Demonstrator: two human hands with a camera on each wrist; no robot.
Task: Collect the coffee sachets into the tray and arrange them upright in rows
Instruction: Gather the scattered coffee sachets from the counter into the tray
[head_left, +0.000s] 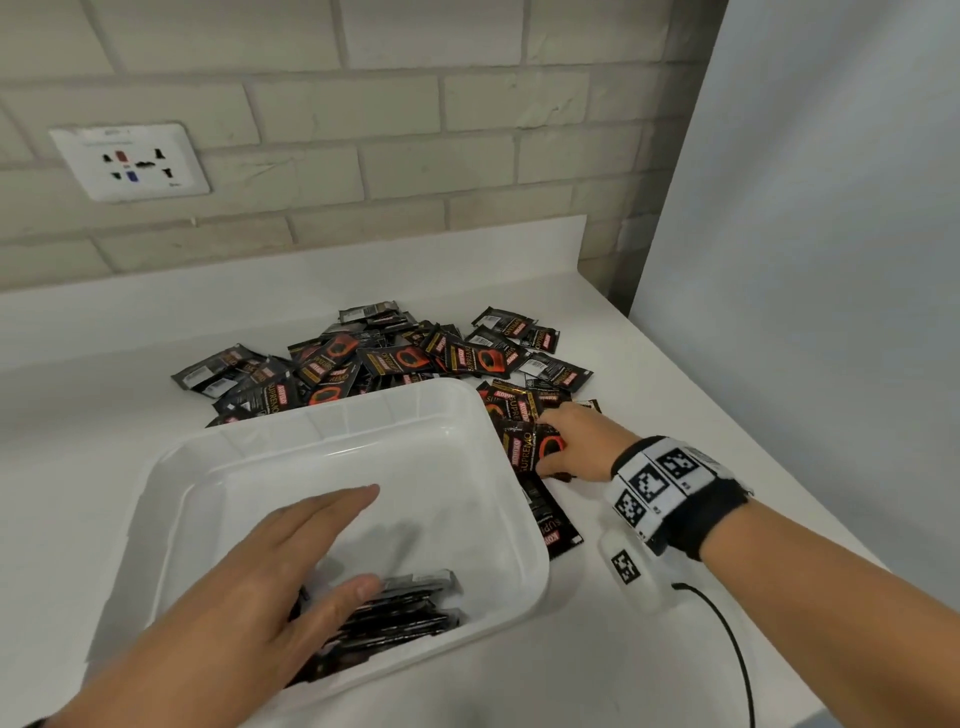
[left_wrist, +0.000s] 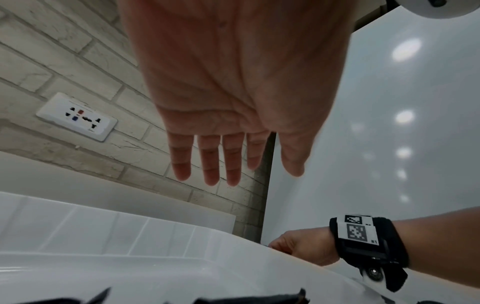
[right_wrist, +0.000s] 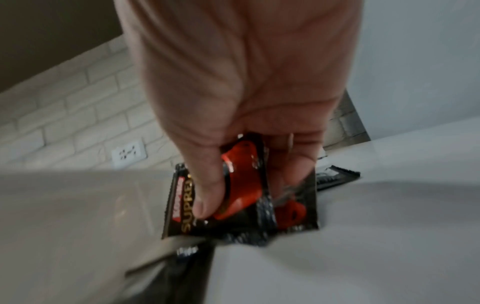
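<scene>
A heap of black-and-red coffee sachets (head_left: 395, 358) lies scattered on the white desk (head_left: 104, 415) behind a translucent white tray (head_left: 343, 421). A few sachets in the tray (head_left: 410, 608) stand on edge in its near corner.

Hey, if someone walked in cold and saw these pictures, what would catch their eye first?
Probably the heap of black and red coffee sachets on the white counter behind the white tray. Next, the right hand pinching sachets beside the tray's right rim. Then the left hand, fingers straight, over a short row of sachets in the tray's near corner.
</scene>
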